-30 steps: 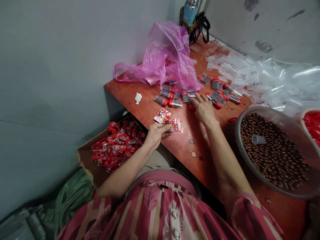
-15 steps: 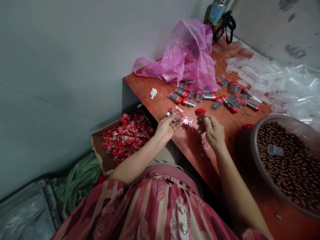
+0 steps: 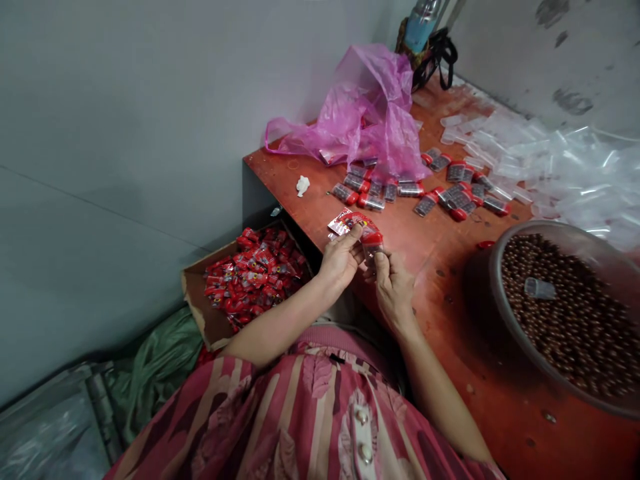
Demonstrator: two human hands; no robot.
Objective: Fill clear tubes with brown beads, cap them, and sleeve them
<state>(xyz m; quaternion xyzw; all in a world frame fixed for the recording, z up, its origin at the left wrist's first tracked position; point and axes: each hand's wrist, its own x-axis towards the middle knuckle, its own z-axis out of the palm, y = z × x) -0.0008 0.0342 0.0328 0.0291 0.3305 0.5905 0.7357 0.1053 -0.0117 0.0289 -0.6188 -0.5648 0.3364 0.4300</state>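
One printed packet (image 3: 360, 219) pinched in left hand (image 3: 341, 264), one red-capped tube (image 3: 373, 248) gripped in right hand (image 3: 396, 285), apparently touching packet, near red table (image 3: 445, 340) edge.

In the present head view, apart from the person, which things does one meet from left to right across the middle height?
Open brown cardboard box of red packets → flat clear plastic packet with red print → held clear plastic container with red cap → round grey plastic tub of brown balls.
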